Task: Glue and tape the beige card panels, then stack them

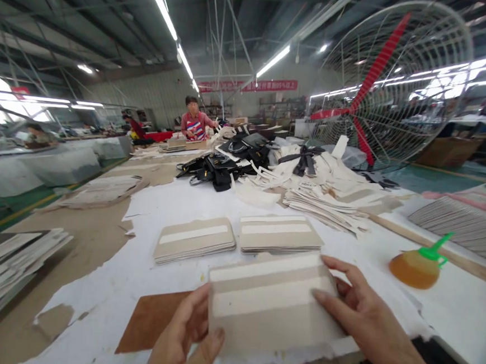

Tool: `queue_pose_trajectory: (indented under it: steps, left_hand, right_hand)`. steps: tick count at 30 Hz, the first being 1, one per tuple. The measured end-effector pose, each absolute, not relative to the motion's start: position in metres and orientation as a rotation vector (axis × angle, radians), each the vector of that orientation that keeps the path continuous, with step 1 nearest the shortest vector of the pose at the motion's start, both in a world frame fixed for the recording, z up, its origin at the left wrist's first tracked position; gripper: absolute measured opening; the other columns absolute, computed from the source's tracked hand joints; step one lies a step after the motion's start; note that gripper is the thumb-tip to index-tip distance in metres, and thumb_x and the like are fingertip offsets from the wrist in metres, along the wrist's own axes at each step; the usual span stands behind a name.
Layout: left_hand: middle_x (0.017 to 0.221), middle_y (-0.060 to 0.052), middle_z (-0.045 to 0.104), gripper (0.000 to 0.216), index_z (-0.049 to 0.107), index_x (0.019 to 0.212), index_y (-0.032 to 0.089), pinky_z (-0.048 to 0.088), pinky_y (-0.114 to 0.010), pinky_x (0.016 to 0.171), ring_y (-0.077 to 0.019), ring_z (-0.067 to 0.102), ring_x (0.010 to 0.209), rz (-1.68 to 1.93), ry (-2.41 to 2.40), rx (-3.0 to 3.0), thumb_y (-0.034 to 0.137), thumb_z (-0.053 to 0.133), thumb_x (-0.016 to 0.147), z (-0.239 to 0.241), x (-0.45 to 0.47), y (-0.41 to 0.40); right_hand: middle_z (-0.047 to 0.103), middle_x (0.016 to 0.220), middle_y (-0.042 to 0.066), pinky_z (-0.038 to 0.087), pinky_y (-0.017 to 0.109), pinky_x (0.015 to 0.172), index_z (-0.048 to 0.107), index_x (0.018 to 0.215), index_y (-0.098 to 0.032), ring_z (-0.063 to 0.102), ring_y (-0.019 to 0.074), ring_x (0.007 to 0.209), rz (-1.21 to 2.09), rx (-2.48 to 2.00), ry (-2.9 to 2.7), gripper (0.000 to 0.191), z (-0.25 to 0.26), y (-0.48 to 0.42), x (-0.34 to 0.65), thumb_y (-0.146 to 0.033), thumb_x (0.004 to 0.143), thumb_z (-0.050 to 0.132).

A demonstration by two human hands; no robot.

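Observation:
A beige cardboard piece (269,302) with two pale strips across it is held between both my hands just above the near table edge. My left hand (186,337) grips its lower left corner, thumb on top. My right hand (361,314) holds its right side, fingers laid over the top. Two stacks of the same striped pieces lie beyond on the white table: a left stack (194,239) and a right stack (279,233).
An amber glue bottle with a green nozzle (419,264) lies to the right. Piles of white and beige cut pieces (334,197) and black straps (214,171) sit farther back. A large caged fan (396,82) stands at right. Another person (195,121) works at the far end. Board stacks (4,267) lie left.

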State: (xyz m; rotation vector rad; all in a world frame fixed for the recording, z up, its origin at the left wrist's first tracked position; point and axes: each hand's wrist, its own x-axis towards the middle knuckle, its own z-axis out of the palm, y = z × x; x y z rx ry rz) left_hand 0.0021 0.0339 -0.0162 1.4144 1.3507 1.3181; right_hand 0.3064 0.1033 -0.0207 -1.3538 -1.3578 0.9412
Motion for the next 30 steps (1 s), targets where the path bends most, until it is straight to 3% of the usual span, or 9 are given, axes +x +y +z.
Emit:
queue_pose_trajectory:
  steps: [3,6,12,16,19,21,23,27,30]
  left_hand:
    - [0.142,-0.015,0.065,0.067,0.055,0.14,0.021,0.057,-0.048,0.105,-0.0306,0.068,0.122,1.236,1.288,1.272,0.056,0.07,0.085,0.023,0.017,0.086]
    - [0.136,-0.016,0.068,0.064,0.059,0.135,0.017,0.05,-0.043,0.111,-0.0305,0.063,0.129,1.212,1.376,1.248,0.043,0.076,0.08,0.041,0.034,0.146]
    - [0.145,-0.026,0.059,0.064,0.059,0.136,0.01,0.043,-0.052,0.115,-0.0377,0.053,0.14,1.207,1.563,1.337,0.034,0.076,0.078,0.025,0.058,0.217]
    - [0.163,-0.012,0.043,0.057,0.063,0.134,0.022,0.038,-0.043,0.12,-0.0297,0.043,0.148,1.288,1.699,1.494,0.039,0.076,0.081,0.028,0.016,0.206]
    - [0.158,-0.007,0.051,0.047,0.062,0.135,0.027,0.044,-0.043,0.116,-0.0261,0.053,0.14,1.334,1.876,1.525,0.039,0.067,0.09,0.03,-0.051,0.186]
    - [0.146,-0.012,0.06,0.041,0.063,0.132,0.02,0.04,-0.053,0.118,-0.0305,0.054,0.138,1.318,2.072,1.467,0.033,0.064,0.093,0.023,-0.096,0.175]
    - [0.139,-0.014,0.063,0.035,0.066,0.125,0.015,0.036,-0.06,0.119,-0.0325,0.053,0.137,1.278,2.212,1.425,0.032,0.067,0.094,0.009,-0.13,0.17]
    - [0.138,-0.011,0.063,0.032,0.065,0.123,0.017,0.04,-0.06,0.116,-0.0308,0.055,0.134,1.229,2.278,1.436,0.035,0.069,0.097,-0.026,-0.155,0.172]
    - [0.135,-0.011,0.064,0.033,0.064,0.126,0.017,0.045,-0.058,0.113,-0.0296,0.059,0.129,1.234,2.244,1.461,0.036,0.067,0.099,-0.044,-0.154,0.172]
  right_hand:
    - [0.076,0.105,0.008,0.061,0.035,0.068,0.056,0.137,-0.023,0.075,0.0262,0.086,0.823,-1.436,-1.388,0.065,-0.005,0.157,0.324,-0.051,0.081,0.073]
    - [0.071,0.112,0.01,0.058,0.036,0.07,0.065,0.127,-0.02,0.071,0.0249,0.086,0.561,-1.536,-1.451,0.061,-0.005,0.215,0.333,-0.05,0.074,0.073]
    - [0.065,0.116,0.017,0.054,0.05,0.094,0.071,0.105,-0.016,0.067,0.0322,0.1,0.366,-1.575,-1.48,0.047,-0.026,0.287,0.335,-0.041,0.065,0.071]
    - [0.065,0.115,0.019,0.037,0.062,0.113,0.069,0.096,-0.019,0.054,0.0416,0.126,0.258,-1.511,-1.568,0.032,-0.031,0.281,0.33,-0.038,0.07,0.063]
    - [0.067,0.115,0.016,0.05,0.053,0.1,0.07,0.098,-0.021,0.062,0.0358,0.115,0.313,-1.397,-1.702,0.031,-0.026,0.254,0.309,-0.041,0.078,0.058]
    - [0.071,0.106,0.012,0.055,0.042,0.084,0.071,0.104,-0.021,0.068,0.0278,0.093,0.427,-1.327,-1.88,0.032,-0.016,0.232,0.283,-0.04,0.085,0.054]
    - [0.074,0.105,0.01,0.055,0.038,0.081,0.071,0.116,-0.018,0.069,0.0233,0.083,0.545,-1.306,-2.137,0.036,-0.004,0.215,0.249,-0.034,0.091,0.051]
    - [0.07,0.13,0.014,0.049,0.035,0.102,0.063,0.138,-0.012,0.068,0.0252,0.114,0.551,-1.334,-2.402,0.046,0.015,0.214,0.18,-0.023,0.094,0.053]
    - [0.069,0.131,0.02,0.046,0.04,0.108,0.061,0.138,-0.008,0.063,0.0287,0.124,0.488,-1.414,-2.486,0.045,0.014,0.231,0.144,-0.021,0.095,0.056]
